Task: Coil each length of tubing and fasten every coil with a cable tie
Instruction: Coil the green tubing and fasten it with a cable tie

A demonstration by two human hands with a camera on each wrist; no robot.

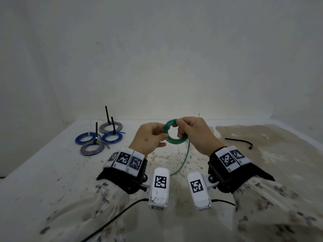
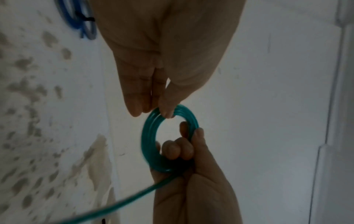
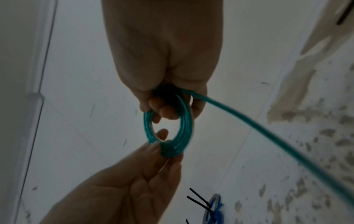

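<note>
No readable text; only black-and-white coded markers [image 1: 123, 158] on the wristbands.

A white table [image 1: 52, 172] is sitting against a pale wall [image 1: 157, 49]. Brownish specks and a tan stain [image 1: 262, 137] are spreading across its top.

green tubing [image 1: 175, 139], blue coils [image 1: 111, 137], black cable tie [image 1: 239, 142]
</note>
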